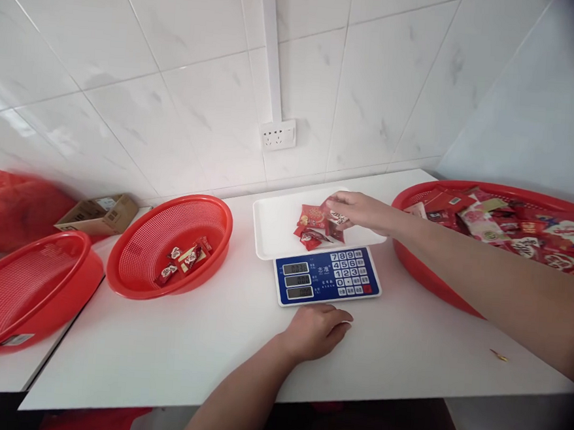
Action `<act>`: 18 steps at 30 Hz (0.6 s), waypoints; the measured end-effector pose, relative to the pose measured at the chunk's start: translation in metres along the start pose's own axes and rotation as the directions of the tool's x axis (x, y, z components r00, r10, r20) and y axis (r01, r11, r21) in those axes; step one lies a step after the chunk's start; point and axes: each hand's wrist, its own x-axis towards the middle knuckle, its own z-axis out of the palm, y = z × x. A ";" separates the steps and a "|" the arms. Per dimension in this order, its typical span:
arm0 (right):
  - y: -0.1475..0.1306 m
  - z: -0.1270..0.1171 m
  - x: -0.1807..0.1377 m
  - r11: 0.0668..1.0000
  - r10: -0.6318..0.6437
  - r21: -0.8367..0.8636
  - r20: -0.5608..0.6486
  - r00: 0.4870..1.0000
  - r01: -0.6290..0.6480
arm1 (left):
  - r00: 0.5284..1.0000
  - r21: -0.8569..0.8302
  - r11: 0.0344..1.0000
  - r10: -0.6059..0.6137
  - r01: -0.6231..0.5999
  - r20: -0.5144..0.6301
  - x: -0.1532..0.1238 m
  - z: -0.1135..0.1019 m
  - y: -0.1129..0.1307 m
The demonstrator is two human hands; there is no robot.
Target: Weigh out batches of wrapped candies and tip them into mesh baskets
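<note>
Handling wrapped packets on the scale (326, 278); right hand (356, 209) comes in over the pan (273, 230), grip looks pinched on a red packet (335, 215), though whether that packet touches the pan I can't tell; more packets (311, 218) lie bunched beside it; left hand (315, 333) rests on the bench (174, 351) just in front of the scale, fingers curled, palm hidden, so can't tell if that grip is closed on anything; big basket (424, 287) on the right holds a heap of packets, small basket (135, 283) on the left a few. Advice: lower the packet near mid-pan, no dropping; keep the bunch wholly inside the rim; then get fingers and wrist well off the pan before trusting the display (296, 282), whose digits are too blurred to read here; keep left knuckles off the scale body too, since any contact would likely skew the weight.
</note>
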 end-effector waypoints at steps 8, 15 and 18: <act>0.013 -0.005 0.007 0.995 -0.098 0.012 -0.104 0.990 0.100 | 1.000 0.027 1.000 0.015 -0.016 0.010 0.000 0.003 0.000; 0.005 -0.001 -0.010 0.913 -0.247 -0.335 -0.005 0.969 0.231 | 0.999 0.035 0.999 0.007 -0.008 0.032 0.001 0.003 0.000; 0.007 0.001 -0.032 0.879 -0.277 -0.410 -0.025 0.961 0.243 | 1.000 0.029 1.000 0.006 -0.007 0.025 0.000 0.003 -0.001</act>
